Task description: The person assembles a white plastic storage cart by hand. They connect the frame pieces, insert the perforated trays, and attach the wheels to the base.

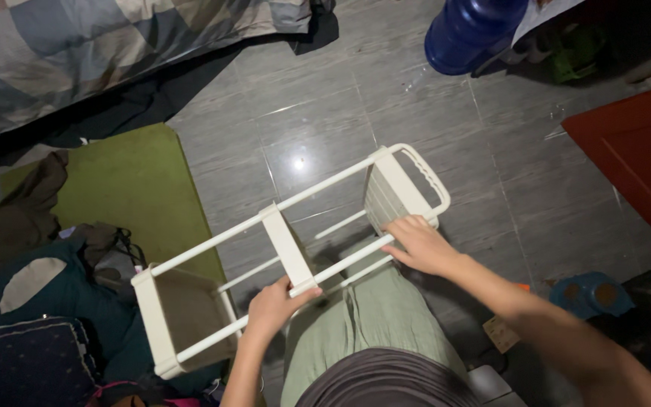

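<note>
A white plastic shelf rack (212, 243) lies tipped on its side across my lap, its long poles running from lower left to upper right. My left hand (273, 305) grips the near pole just below the middle shelf panel (286, 245). My right hand (420, 243) rests on the near pole where it meets the slatted top shelf (389, 192), fingers curled over it. The bottom shelf tray (178, 316) is at the lower left. My legs in green trousers (374, 316) sit under the rack.
Grey tiled floor (325, 113) lies beyond the rack. A green mat (137, 188) and piled clothes and bags (32, 301) are at the left, a checked blanket (77, 45) at top left, a blue water jug (469, 30) at top, a red panel (642, 151) at right.
</note>
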